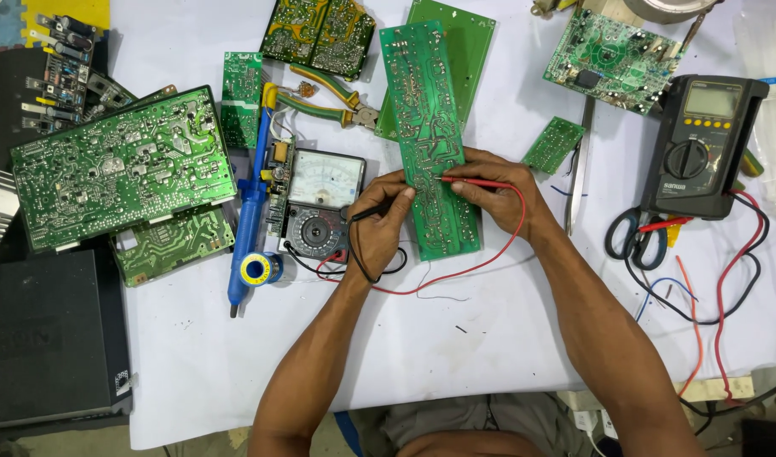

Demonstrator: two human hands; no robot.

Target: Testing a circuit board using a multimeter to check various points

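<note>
A long green circuit board [432, 110] lies solder side up in the middle of the white table. My left hand [379, 227] grips a black test probe [369, 212], its tip at the board's left edge. My right hand [500, 190] pinches a red test probe [477, 182] and presses its tip onto the board's middle. Red and black leads [456, 272] loop from both probes to an analog multimeter [320, 203] just left of my left hand.
A large green board [121, 165] and smaller boards lie at left, with a blue desoldering pump [248, 216] and solder roll [257, 269]. Pliers [324, 97] sit at the top. A digital multimeter [701, 144], scissors [638, 237] and loose wires occupy the right. A black box [45, 338] is lower left.
</note>
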